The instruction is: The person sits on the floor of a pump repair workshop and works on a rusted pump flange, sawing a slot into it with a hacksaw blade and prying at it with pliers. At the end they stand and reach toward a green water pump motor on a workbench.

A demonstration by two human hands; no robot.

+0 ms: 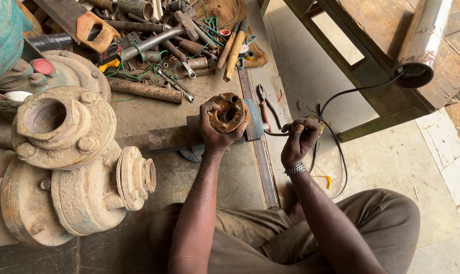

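Two hands busy mid-frame: left hand point(216, 133) fingers grasp rusty flange point(229, 112) over bench point(138, 109); right hand point(298, 139) clenched on black cable point(336, 147). Flange could slip, heavy, one-handed grip.

The round flange point(229, 112) is rust-orange with dark patches. The cable point(336, 147) is black. The big pump housing point(62, 162) is dusty tan all over. The saw handle point(94, 31) is orange, the thin wire point(138, 66) green, the wristwatch point(295, 169) silver, the trousers point(382, 223) khaki-brown.
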